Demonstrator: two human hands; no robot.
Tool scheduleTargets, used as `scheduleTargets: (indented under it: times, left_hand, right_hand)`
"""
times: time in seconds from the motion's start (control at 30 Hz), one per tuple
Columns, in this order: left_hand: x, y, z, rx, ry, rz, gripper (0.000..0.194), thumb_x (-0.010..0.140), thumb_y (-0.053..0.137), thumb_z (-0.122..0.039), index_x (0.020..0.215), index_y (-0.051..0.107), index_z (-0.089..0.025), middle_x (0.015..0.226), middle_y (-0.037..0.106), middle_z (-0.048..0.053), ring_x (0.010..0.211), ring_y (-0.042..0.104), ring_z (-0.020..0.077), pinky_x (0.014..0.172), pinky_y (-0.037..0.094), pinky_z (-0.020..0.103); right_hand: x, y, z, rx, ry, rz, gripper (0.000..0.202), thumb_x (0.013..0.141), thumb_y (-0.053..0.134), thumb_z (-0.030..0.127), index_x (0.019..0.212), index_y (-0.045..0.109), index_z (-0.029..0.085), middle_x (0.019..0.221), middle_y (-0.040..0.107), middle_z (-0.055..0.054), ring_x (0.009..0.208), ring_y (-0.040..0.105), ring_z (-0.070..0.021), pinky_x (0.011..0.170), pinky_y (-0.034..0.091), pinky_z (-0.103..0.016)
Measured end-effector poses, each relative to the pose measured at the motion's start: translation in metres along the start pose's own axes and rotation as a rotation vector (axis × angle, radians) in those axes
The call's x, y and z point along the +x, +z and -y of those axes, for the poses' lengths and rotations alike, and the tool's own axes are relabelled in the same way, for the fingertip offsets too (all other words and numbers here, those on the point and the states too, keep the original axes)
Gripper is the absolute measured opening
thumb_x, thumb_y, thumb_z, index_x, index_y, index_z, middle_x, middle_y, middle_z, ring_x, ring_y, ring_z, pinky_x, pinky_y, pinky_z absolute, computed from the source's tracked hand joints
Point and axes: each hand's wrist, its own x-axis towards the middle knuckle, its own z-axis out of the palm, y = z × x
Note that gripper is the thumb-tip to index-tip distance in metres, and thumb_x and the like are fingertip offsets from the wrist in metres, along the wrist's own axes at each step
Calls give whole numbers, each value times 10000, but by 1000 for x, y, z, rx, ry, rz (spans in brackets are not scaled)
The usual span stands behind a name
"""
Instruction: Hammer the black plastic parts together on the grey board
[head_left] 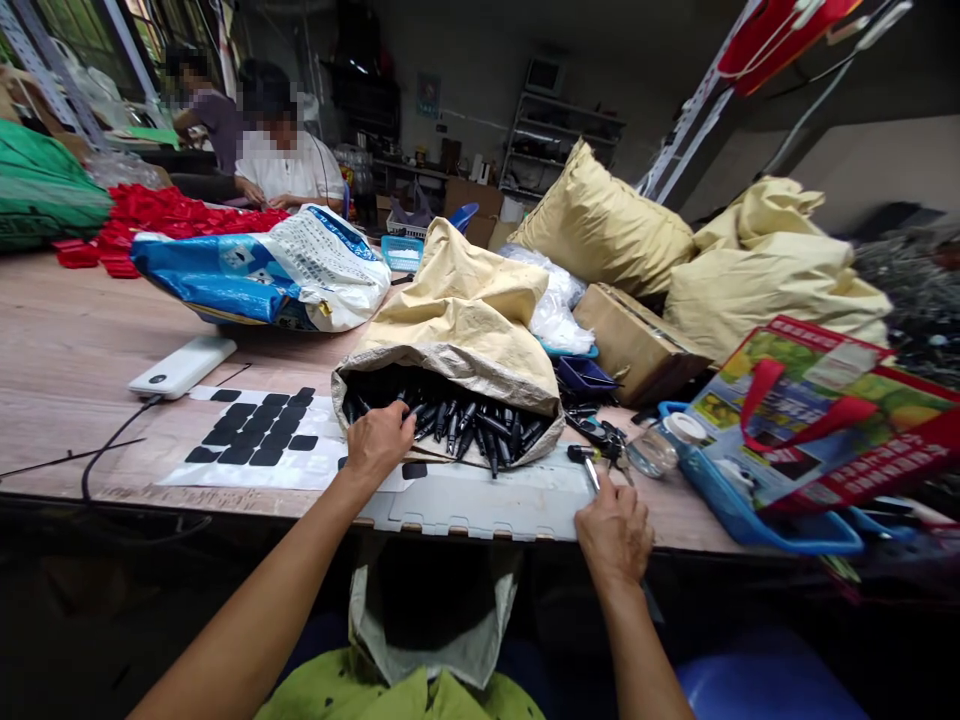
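My left hand [381, 438] is at the left part of the mouth of a beige sack [457, 320], its fingers closed at the black pen-like parts [480, 425] inside; what it grips is too small to name. At the right end of a grey board [480, 502], my right hand [616, 525] is closed around a slim metal tool [592, 474], whose tip points at a small black part [579, 454]. A white sheet with black rounded stickers [259, 428] lies left of the sack. Below the table edge an open bag [435, 650] hangs at my lap.
A white power bank [182, 367] with a cable lies at the left. Behind are a blue-white bag [262, 270] and red ribbons [165, 220]. On the right are a cardboard box [637, 345], a glass jar [652, 453] and a blue basket [757, 520]. Two people sit at the back left.
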Motion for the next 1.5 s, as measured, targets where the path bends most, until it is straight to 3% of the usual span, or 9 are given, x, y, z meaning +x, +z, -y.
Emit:
scheduleTargets:
  times: [0.1,0.23,0.47,0.7,0.9,1.03,1.17,1.33,1.5]
  left_hand:
    - [13,1,4,81,-32,82,354,923,560,-467,1131,740,-244,968,775,136,943,725,314,768,509,359]
    - [-3,-2,9,6,-55,24,312,903,590,-491,1081,738,-281,923,773,66,904,712,283,730,484,328]
    - [-39,16,10,-112,301,-71,246,899,669,-392,1102,702,-257,905,716,12,922,663,214,802,457,294]
    - [-39,28,18,-104,378,-69,179,921,661,-378,1006,698,-225,976,673,42,929,632,219,823,463,316]
    - [-67,28,-9,-270,588,68,145,909,691,-353,974,699,-224,965,664,47,972,611,226,851,457,330]
    - [-73,42,-21,-319,565,126,135,869,733,-327,947,712,-219,941,670,40,962,603,231,843,443,341]
    - [-66,48,-17,-379,526,168,146,828,761,-319,941,729,-231,891,664,23,935,598,224,824,435,333]
    - [-63,46,-15,-415,490,200,136,803,764,-306,921,748,-239,883,680,19,924,602,219,824,429,333]
    - [-61,48,-15,-439,459,225,143,770,793,-295,907,771,-256,879,690,8,926,613,217,823,431,324]
  right_hand:
    - [0,1,0,10,11,3,426,958,463,183,1350,628,196,1052,580,-138,948,545,-277,728,396,-363]
    - [0,0,2,10,23,14,413,956,453,170,1326,634,187,1064,577,-137,956,542,-274,742,394,-363]
    - [-1,2,1,-11,16,4,365,961,449,175,1269,645,172,1070,573,-138,967,538,-270,730,378,-355]
    - [-1,3,1,-2,12,6,378,959,454,184,1292,633,182,1072,575,-136,973,536,-276,722,377,-361]
    - [0,3,3,66,61,25,369,976,449,202,1292,640,182,1107,586,-139,991,543,-265,751,384,-352]
    - [4,0,-1,135,71,90,373,991,505,332,1307,645,190,1108,611,-133,998,558,-268,783,401,-350]
    - [11,-1,-7,289,99,138,361,984,477,284,1261,683,176,1080,641,-137,977,579,-264,818,421,-356]
    - [-4,-20,1,636,95,-58,397,969,404,305,1212,669,134,1116,657,-163,1043,599,-279,900,468,-380]
    - [-46,-55,35,1020,-166,175,359,1017,427,341,1238,663,185,1082,701,-105,997,654,-224,881,541,-351]
